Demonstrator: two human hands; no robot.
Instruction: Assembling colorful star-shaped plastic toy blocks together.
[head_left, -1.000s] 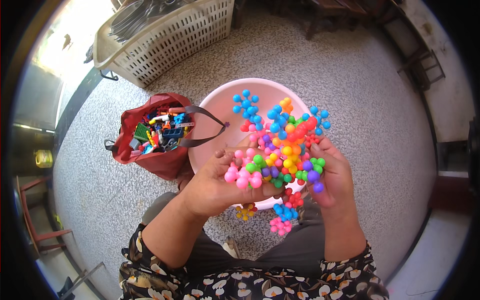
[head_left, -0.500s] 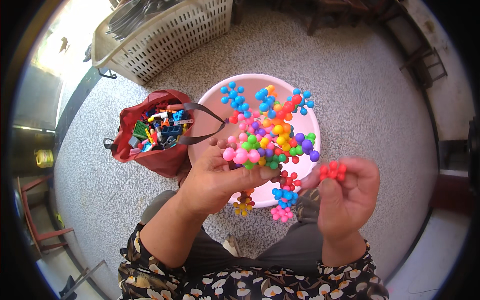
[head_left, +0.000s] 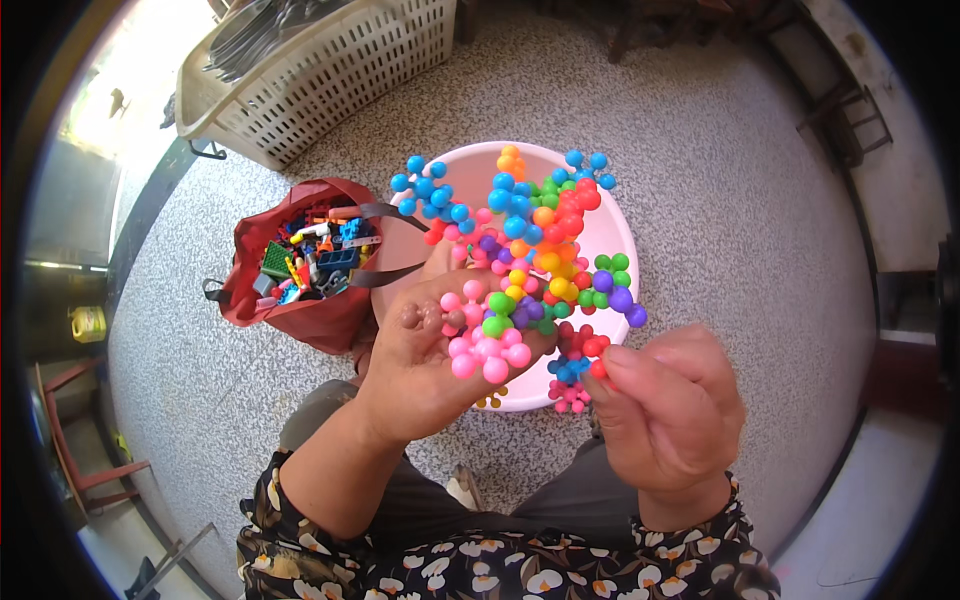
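Note:
A many-coloured cluster of linked knobbly ball pieces rests in my left hand, whose fingers curl under it. Blue, red, orange, pink, green and purple branches stick out from it. My right hand is closed, with a small red ball piece pinched between thumb and forefinger. That piece is right beside a red and blue branch at the cluster's lower right; whether they touch I cannot tell. Below the cluster stands a pink basin.
Left of the basin sits a red cloth bag with dark handles, full of mixed building bricks. A white slatted basket stands at the far left. A reddish chair frame is at the left edge, dark wooden furniture at the far right.
My right hand has moved left with the red piece, up to the cluster's lower right. My left hand has turned the cluster, so its blue branches lean further left and the pink ones sit lower.

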